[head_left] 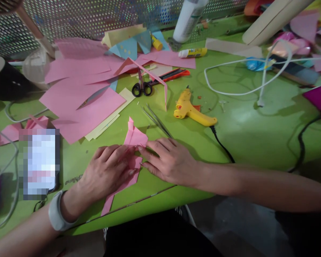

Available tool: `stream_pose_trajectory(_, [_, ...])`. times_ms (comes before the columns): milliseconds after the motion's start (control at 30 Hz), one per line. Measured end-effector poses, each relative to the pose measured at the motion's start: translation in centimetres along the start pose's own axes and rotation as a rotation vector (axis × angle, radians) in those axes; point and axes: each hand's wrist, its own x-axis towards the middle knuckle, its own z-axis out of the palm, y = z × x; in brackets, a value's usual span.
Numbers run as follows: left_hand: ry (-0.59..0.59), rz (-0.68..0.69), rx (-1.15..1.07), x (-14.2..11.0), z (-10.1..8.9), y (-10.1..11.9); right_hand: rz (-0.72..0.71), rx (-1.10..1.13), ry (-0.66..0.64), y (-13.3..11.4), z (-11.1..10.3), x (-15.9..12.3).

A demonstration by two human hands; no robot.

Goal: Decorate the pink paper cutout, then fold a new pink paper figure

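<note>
A folded piece of pink paper (135,136) lies on the green table near its front edge, a narrow upright tip at its far end and a pointed strip toward me. My left hand (107,171), with a pale band on the wrist, covers its middle, fingers bent and gripping it. From the right, my right hand (168,159) holds the paper's edge between thumb and fingertips. The fingertips of both hands nearly meet at a fold, and part of the paper is hidden beneath them. Just beyond my right hand, metal tweezers (157,121) lie on the table.
Beyond the hands are a yellow glue gun (194,109) with a black cord, scissors (141,88), a red-and-black cutter (173,75) and a glue stick (193,53). Pink sheets (82,103) spread at left, near a phone (41,162). A white cable (230,93) loops at right.
</note>
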Motion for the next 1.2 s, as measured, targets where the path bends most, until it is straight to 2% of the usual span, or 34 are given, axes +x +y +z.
stream_pose_trajectory(133, [-0.012, -0.005, -0.008, 0.0, 0.0, 0.0, 0.007, -0.002, 0.010, 0.1, 0.0, 0.1])
stream_pose_trajectory(533, [-0.006, 0.006, 0.028, -0.1, 0.3, -0.2, -0.047, -0.072, -0.071, 0.3, -0.1, 0.0])
stream_pose_trajectory(667, [-0.021, 0.022, 0.040, -0.3, 0.5, -0.2, -0.052, -0.031, -0.097, 1.1, -1.1, -0.8])
stream_pose_trajectory(733, [-0.023, 0.018, 0.041, -0.3, 0.6, -0.1, 0.033, 0.034, -0.136, 1.5, -2.1, -0.5])
stream_pose_trajectory(833, [-0.013, 0.015, 0.042, -0.2, 0.6, -0.1, 0.339, 0.268, -0.292, 2.0, -3.3, 1.5])
stream_pose_trajectory(867, [-0.010, 0.016, 0.047, -0.2, 0.6, 0.0, 0.450, 0.399, -0.393, 2.2, -3.3, 2.5])
stream_pose_trajectory(900, [-0.008, 0.015, 0.056, -0.2, 0.6, 0.0, 0.539, 0.579, -0.554, 2.4, -3.2, 3.6])
stream_pose_trajectory(933, [-0.008, 0.013, 0.066, -0.2, 0.6, 0.0, 0.616, 0.720, -0.707, 2.6, -3.0, 4.6])
stream_pose_trajectory(967, [-0.008, 0.013, 0.077, -0.2, 0.6, 0.0, 0.666, 0.810, -0.802, 2.9, -2.6, 5.6])
stream_pose_trajectory(1033, [-0.011, 0.010, 0.086, -0.2, 0.7, 0.1, 0.698, 0.879, -0.907, 3.3, -1.9, 7.0])
stream_pose_trajectory(1200, [-0.018, 0.000, 0.058, -0.2, 0.8, 0.1, 0.662, 0.885, -0.994, 3.4, -1.5, 8.3])
